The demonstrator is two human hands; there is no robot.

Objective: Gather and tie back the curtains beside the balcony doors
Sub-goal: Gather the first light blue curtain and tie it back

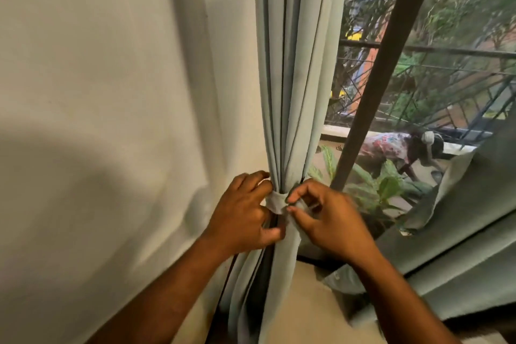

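A pale blue-green curtain point(293, 78) hangs gathered into tight folds beside the cream wall. A strip of the same cloth, the tie-back point(275, 201), wraps round the bundle at hand height. My left hand point(243, 212) grips the left side of the gathered curtain at the tie-back, fingers curled round the folds. My right hand point(326, 212) pinches the loose end of the tie-back between thumb and forefinger just right of the bundle. Below the band the curtain fans out toward the floor.
The cream wall point(111, 120) fills the left. A dark door frame bar point(382, 72) slants to the right of the curtain, with glass, a balcony railing point(446, 50) and leafy plants point(382, 190) beyond. A second curtain point(460, 246) drapes at lower right. A person bends down on the balcony.
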